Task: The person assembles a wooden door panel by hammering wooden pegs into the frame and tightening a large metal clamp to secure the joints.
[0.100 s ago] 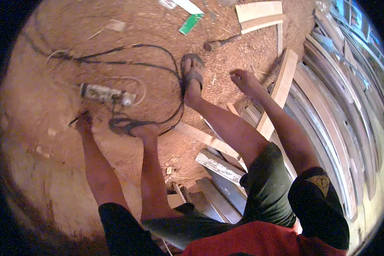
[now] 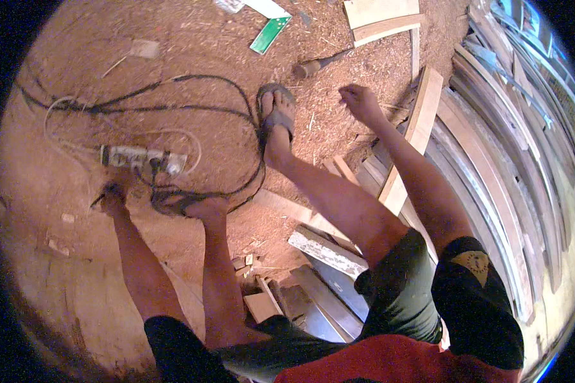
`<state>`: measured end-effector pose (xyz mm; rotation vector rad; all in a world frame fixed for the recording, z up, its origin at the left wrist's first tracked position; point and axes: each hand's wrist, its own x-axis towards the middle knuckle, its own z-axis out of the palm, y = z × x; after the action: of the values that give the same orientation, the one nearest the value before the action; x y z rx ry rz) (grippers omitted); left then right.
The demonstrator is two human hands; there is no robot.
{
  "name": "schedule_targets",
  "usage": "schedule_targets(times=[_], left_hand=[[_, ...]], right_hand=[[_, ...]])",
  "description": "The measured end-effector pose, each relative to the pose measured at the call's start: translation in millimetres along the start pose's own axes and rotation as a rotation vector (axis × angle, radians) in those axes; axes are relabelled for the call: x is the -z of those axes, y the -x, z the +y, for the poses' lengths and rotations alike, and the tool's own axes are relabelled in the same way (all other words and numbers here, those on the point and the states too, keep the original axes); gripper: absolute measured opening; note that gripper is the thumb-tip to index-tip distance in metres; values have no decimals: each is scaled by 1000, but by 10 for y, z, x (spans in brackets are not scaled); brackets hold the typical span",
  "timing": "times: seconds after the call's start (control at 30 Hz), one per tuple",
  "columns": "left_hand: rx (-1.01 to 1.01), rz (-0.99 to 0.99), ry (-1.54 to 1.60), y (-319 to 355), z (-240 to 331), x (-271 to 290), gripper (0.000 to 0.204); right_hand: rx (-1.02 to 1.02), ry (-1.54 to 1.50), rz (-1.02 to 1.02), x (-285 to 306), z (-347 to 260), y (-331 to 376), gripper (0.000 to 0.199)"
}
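My left hand (image 2: 114, 196) hangs low over the sawdust-strewn ground at the left, closed round a thin dark pencil-like stick (image 2: 97, 201). Just beyond it lies a white power strip (image 2: 124, 156) with plugs in it. My right hand (image 2: 362, 104) is held out to the right of my sandalled right foot (image 2: 278, 112), its fingers curled in. Whatever those fingers hold, if anything, is hidden. Near the right forearm a pale wooden board (image 2: 420, 121) lies aslant.
Black cable (image 2: 252, 115) loops round my feet. A brown-ended tool with a dark shaft (image 2: 308, 68), a green and white angled piece (image 2: 271, 33) and pale boards (image 2: 383, 16) lie ahead. Long planks (image 2: 492, 153) are stacked at right; offcuts (image 2: 326, 249) lie between my legs.
The view has shifted, so the ground things sit farther left. My right hand has moved slightly away from me; the left still grips the thin stick.
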<state>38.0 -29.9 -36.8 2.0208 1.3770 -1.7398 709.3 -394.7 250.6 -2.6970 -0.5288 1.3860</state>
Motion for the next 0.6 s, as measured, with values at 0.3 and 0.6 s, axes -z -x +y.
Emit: schedule_targets(times=[0.3, 0.6], left_hand=[[110, 222, 1661, 1337, 55, -491, 13], [851, 406, 1326, 2989, 695, -293, 29]], right_hand=[[229, -9, 781, 357, -535, -1749, 54], [166, 518, 481, 1515, -1596, -2930, 71]])
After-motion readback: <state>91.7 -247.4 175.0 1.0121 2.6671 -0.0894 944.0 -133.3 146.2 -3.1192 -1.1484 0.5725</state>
